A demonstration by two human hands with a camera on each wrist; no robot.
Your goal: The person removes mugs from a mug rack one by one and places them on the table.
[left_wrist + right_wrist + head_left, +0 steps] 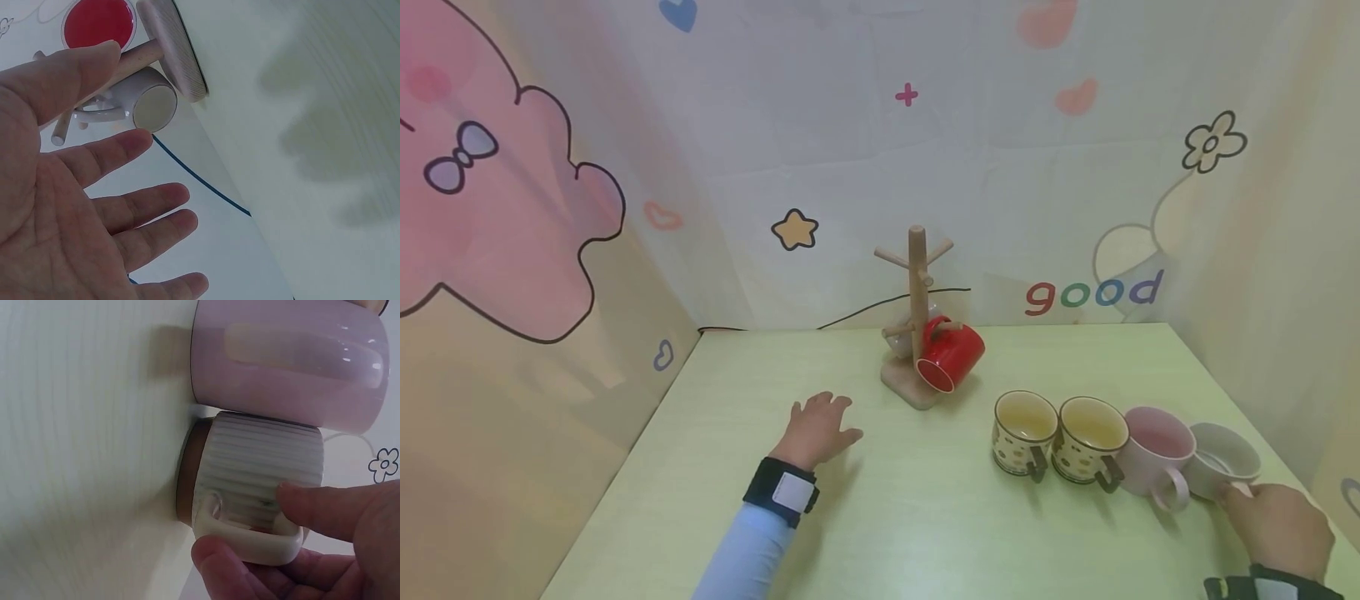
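Observation:
My right hand (pixel 1281 527) pinches the handle (pixel 250 544) of a white ribbed mug (pixel 265 459) with a brown base. That mug stands upright on the table at the right end of a row. Touching or nearly touching it is a pink mug (pixel 1142 472). My left hand (pixel 815 432) hovers over the table with fingers spread, holding nothing. Beyond it stands a wooden mug tree (pixel 917 292). A red mug (pixel 958 354) hangs tilted from a lower peg, and a whitish mug (pixel 134 87) hangs behind, mostly hidden in the head view.
Two cream patterned mugs (pixel 1018 450) (pixel 1078 461) with brown handles stand left of the pink mug. The pale table (pixel 880 517) meets a printed curtain (pixel 850 167) at the back and sides.

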